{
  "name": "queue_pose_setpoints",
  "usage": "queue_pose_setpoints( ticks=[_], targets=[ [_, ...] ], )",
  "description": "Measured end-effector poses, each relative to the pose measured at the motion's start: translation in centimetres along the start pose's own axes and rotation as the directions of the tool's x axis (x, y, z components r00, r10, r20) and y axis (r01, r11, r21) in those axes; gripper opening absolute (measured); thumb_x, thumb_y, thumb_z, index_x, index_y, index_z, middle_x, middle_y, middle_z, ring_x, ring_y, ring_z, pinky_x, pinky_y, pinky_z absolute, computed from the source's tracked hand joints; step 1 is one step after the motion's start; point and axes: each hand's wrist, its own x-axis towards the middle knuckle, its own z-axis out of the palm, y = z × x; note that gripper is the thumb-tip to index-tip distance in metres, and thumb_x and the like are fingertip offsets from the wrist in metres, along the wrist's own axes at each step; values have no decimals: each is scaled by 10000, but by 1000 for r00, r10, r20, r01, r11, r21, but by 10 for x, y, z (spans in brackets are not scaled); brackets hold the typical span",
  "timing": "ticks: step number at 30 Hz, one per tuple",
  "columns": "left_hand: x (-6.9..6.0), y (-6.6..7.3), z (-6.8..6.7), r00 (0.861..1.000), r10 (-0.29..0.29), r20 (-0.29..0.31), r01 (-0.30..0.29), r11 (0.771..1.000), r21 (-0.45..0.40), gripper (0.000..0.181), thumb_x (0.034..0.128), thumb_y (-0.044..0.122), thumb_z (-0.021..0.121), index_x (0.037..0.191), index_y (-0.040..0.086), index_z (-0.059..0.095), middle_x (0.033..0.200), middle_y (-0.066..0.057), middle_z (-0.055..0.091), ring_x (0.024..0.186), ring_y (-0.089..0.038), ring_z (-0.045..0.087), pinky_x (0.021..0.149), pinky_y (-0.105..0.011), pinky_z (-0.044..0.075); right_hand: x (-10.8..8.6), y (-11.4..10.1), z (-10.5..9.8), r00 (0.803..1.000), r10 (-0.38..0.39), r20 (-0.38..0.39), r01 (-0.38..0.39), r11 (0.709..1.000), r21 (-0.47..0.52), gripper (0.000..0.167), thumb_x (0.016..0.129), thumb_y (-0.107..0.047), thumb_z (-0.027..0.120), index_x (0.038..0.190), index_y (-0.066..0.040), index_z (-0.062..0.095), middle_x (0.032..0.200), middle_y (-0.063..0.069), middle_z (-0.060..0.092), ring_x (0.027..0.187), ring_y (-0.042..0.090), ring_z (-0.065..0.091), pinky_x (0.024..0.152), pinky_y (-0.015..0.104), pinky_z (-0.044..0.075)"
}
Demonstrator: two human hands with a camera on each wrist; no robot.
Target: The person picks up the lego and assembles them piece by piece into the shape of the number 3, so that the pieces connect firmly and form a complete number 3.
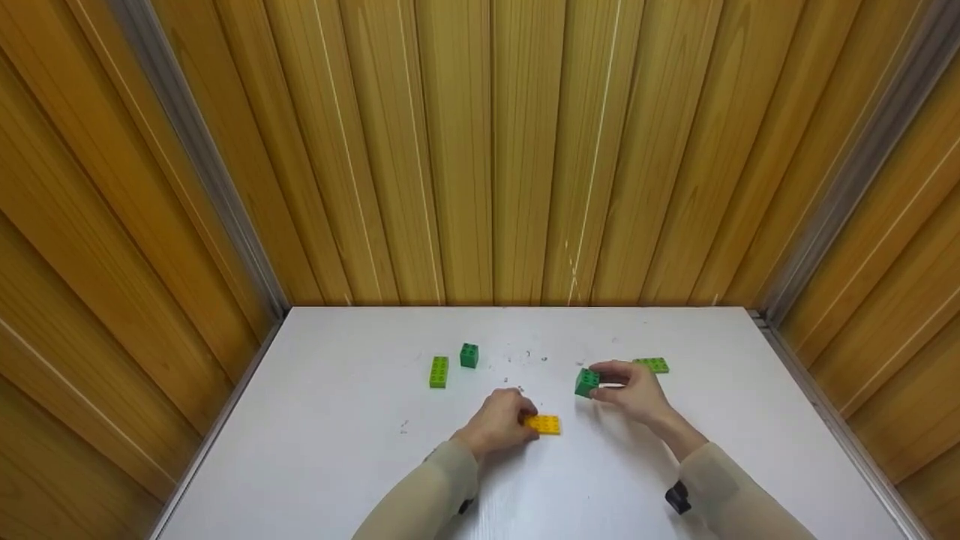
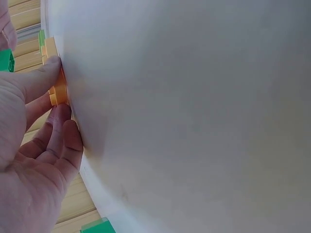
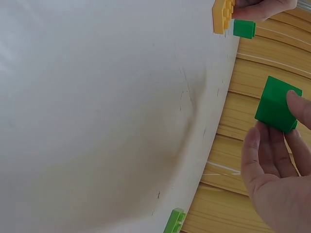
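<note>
A flat yellow toy brick (image 1: 546, 424) lies on the white table, and my left hand (image 1: 498, 421) pinches its left end between thumb and fingers. In the left wrist view the thumb presses on the side of that yellow brick (image 2: 59, 90). My right hand (image 1: 636, 391) holds a dark green toy brick (image 1: 587, 382) off the tabletop, to the right of the yellow one. Thumb and fingertips grip the green brick (image 3: 277, 104) at its edges in the right wrist view; its studs are mostly turned away there.
Another dark green brick (image 1: 469, 355) stands toward the back, with a light green brick (image 1: 439, 372) to its left. Behind my right hand lies a flat light green brick (image 1: 652, 365), partly covered. Wood-patterned walls (image 1: 525, 150) enclose the white table (image 1: 337, 420) at the back and sides.
</note>
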Motion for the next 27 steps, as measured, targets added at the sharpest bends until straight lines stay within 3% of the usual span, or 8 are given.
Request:
queue_pose_setpoints(
  ticks=[10, 18, 27],
  targets=[
    [0, 0, 0, 1000, -31, 6, 31, 999, -22, 341, 954, 250, 922, 1278, 164, 856, 1114, 59, 702, 1019, -125, 589, 1105, -343, 611, 1, -1, 6, 996, -40, 77, 38, 999, 28, 472, 962, -42, 850, 1421, -17, 744, 1411, 234, 764, 1271, 370, 762, 1001, 297, 676],
    [1, -2, -1, 1000, 25, -12, -25, 999, 20, 309, 939, 236, 933, 1224, 135, 872, 1048, 56, 712, 956, -102, 581, 1007, -290, 600, 3, 0, 9, 986, -105, 128, 101, 994, 37, 437, 957, -47, 855, 1382, -5, 763, 1398, 249, 766, 1248, 362, 765, 1003, 258, 664],
    [0, -1, -2, 1000, 22, -2, -22, 1000, 11, 313, 944, 238, 930, 1233, 136, 865, 1046, 59, 711, 948, -97, 590, 1024, -297, 615, 4, -4, 17, 978, -123, 169, 119, 992, 37, 435, 969, -55, 857, 1389, 3, 759, 1393, 231, 774, 1253, 355, 761, 997, 210, 647]
  ],
)
